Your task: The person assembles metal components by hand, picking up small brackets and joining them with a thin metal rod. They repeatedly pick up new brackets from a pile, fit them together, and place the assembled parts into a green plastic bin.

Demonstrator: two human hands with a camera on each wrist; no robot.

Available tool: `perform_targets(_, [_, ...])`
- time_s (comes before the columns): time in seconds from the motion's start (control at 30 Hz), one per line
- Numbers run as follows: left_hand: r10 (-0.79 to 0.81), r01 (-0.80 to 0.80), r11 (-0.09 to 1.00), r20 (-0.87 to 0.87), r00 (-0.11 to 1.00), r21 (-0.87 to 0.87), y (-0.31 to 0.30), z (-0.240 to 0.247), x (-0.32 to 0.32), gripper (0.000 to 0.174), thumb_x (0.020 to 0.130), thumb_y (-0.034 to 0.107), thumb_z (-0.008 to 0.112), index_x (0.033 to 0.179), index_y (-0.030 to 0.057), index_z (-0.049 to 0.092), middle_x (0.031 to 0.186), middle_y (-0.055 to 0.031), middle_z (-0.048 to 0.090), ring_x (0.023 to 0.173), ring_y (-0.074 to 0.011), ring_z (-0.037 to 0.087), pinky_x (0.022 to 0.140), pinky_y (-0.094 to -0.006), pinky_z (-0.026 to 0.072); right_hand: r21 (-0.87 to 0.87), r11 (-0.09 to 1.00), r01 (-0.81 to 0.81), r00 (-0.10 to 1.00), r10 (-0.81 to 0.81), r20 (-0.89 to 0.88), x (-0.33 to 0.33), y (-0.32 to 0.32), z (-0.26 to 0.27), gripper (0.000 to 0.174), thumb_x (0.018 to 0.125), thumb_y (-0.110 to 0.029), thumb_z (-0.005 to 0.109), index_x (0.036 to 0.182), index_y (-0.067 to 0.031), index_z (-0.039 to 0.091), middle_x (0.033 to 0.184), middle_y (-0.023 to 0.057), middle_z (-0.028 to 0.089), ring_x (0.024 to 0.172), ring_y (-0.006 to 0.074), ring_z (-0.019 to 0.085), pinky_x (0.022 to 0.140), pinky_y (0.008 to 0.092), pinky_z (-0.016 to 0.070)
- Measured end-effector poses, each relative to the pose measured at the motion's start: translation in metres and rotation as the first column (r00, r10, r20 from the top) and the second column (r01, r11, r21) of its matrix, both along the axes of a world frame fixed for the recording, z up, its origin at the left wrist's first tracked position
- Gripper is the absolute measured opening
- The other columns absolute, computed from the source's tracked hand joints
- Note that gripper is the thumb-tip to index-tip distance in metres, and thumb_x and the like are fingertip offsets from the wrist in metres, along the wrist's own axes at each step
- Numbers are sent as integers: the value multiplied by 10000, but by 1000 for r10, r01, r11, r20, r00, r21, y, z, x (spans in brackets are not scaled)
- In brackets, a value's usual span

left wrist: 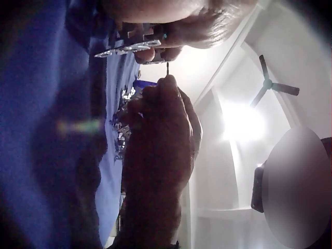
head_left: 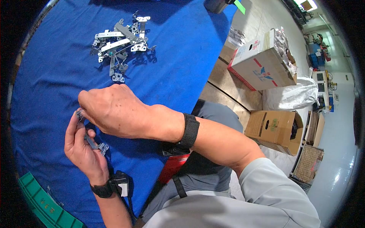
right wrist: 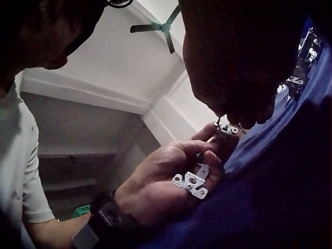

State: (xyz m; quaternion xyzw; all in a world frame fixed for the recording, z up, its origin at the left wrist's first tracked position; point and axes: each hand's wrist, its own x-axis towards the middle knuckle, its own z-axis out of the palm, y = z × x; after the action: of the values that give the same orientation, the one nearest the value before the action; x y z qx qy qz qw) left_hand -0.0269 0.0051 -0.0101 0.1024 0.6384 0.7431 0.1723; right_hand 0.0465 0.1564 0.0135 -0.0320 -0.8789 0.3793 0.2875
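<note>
In the head view my left hand (head_left: 85,157) holds a silver metal bracket (head_left: 102,147) with flat, holed end plates, its fingers curled round the middle. One end plate (right wrist: 191,185) sticks out past the palm in the right wrist view, the other at the fingertips. Bent over that far end, my right hand (head_left: 118,110) has its fingertips together and pinches a thin dark pin (left wrist: 167,68), which reaches to the bracket in the left wrist view. Beyond the hands, a pile of similar metal brackets (head_left: 114,45) lies on the blue cloth (head_left: 171,72).
A green plastic tray (head_left: 47,203) lies at the near left. To the right, past the table edge, stand a white carton (head_left: 253,62) and an open brown carton (head_left: 272,129) on the floor. A dark container (head_left: 216,5) stands at the far table edge.
</note>
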Motion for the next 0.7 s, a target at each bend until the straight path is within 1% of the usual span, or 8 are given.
perform_targets(0.03, [-12,12,1000,-3,1000,10,-1,-1,-1,306,921,-52,514,1207,-65,624,1124,-129,683,824,-103,610,638,-212,474,-11,1000,-6,1000,7,22,0,0,1,292,762,-226,735,847,-31,535,745,163,644,695,380,662,573,477,516])
perform_targets(0.17, [0,0,1000,5,1000,11,1,1,1,302,925,-42,524,1209,-55,627,1125,-118,682,821,-97,607,637,-208,472,23,1000,6,998,-8,61,0,0,2,342,723,-232,768,864,-32,529,754,153,643,711,376,666,580,471,519])
perform_targets(0.23, [1,-2,1000,-16,1000,-20,0,1,2,299,929,-35,528,1209,-43,632,1131,-111,682,823,-93,606,638,-208,473,54,999,8,998,-5,-55,-1,1,-1,162,890,-139,603,840,-32,493,689,145,598,615,360,631,499,459,480])
perform_targets(0.27, [2,-2,1000,-15,1000,-20,1,1,3,299,929,-35,528,1209,-43,632,1131,-111,682,823,-93,606,638,-208,473,54,999,7,998,-4,-55,-1,0,-1,162,890,-139,603,840,-32,493,689,145,598,615,360,631,499,459,480])
perform_targets(0.37, [25,-25,1000,-20,999,-4,4,3,4,273,934,-53,535,1177,-35,656,1108,-122,699,822,-89,626,580,-194,461,69,997,17,999,-14,-39,0,-1,-1,164,890,-142,604,840,-33,492,687,142,598,617,356,634,498,458,481])
perform_targets(0.53, [50,-51,998,-30,998,-28,6,7,6,269,932,-56,533,1168,-38,660,1113,-125,699,728,-62,577,542,-187,412,89,996,16,999,-20,39,-2,-2,-1,187,898,-165,605,849,-34,482,675,137,595,615,350,636,488,446,477])
perform_targets(0.67, [29,-29,1000,-44,999,9,3,1,5,284,926,-72,519,1173,-43,655,1122,-134,697,691,-57,552,535,-186,395,73,996,43,999,-42,-16,-3,-4,-3,192,898,-167,606,851,-33,477,669,139,593,614,353,635,488,449,476])
perform_targets(0.7, [44,-44,999,-36,998,10,4,1,5,294,921,-79,511,1177,-46,652,1126,-138,696,690,-56,551,536,-187,396,78,996,44,999,-44,-2,-4,-5,-4,207,848,-180,634,849,-26,495,682,146,608,611,353,647,490,453,489])
